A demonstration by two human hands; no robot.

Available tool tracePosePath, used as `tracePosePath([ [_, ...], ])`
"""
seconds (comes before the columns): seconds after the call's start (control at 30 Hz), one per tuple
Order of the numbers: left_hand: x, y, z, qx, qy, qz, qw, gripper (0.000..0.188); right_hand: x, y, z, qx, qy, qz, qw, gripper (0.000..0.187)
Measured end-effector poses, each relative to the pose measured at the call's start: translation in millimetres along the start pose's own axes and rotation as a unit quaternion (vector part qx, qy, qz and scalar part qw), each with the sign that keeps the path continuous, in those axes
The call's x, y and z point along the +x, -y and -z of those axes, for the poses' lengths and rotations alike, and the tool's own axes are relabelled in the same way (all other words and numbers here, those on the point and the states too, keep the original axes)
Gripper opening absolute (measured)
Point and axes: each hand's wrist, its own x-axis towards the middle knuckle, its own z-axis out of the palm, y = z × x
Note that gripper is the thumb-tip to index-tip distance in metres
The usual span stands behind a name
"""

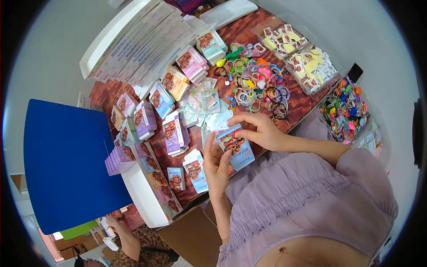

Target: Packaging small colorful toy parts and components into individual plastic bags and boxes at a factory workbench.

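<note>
Holds a light-blue box (242, 153) with both hands, over the near edge of the reddish-brown table (299, 102), tilted, with the picture side turned up. With the left hand (218, 171), pinches the box at its left side, setting the thumb on the front and curling the fingers, only a little open, near the edge. With the right hand (267, 132), reaches to the upper end of the box, setting the thumb over the front and leaving a small gap between thumb and forefinger. Cannot tell well about this forefinger, touching the top edge or only hovering there.

Has near the left hand another blue box (194, 172) with open white flap, lying on the table, and just to its left a smaller blue box (176, 179). Shows farther forward a purple box (172, 133) with open flap, then a slanting row of boxes (174, 83) in several colours. Has ahead of both hands some shiny packets (217, 121), and beyond the right hand a heap of colourful bands (255, 82). Shows at lower left also another person's hand (116, 224), well apart from the light-blue box.
</note>
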Motion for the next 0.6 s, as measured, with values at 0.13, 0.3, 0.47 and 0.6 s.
tracePosePath([
  [0.13, 2, -6, -1, 0.007, 0.009, -0.011, 1.000, 0.064, 3, -4, 9, -0.082, 0.021, 0.142, 0.986, 0.023],
  [0.3, -1, 12, 14, 0.058, 0.029, 0.019, 0.998, 0.065, 6, -8, 12, -0.094, 0.068, 0.122, 0.986, 0.019],
  [0.47, -4, 7, 9, -0.174, -0.059, 0.010, 0.983, 0.070, 12, -12, 5, 0.143, 0.005, 0.008, 0.990, 0.023],
  [0.6, -12, 44, 6, 0.028, -0.070, 0.030, 0.997, 0.091, 22, -24, -1, 0.344, -0.008, -0.161, 0.925, 0.022],
])
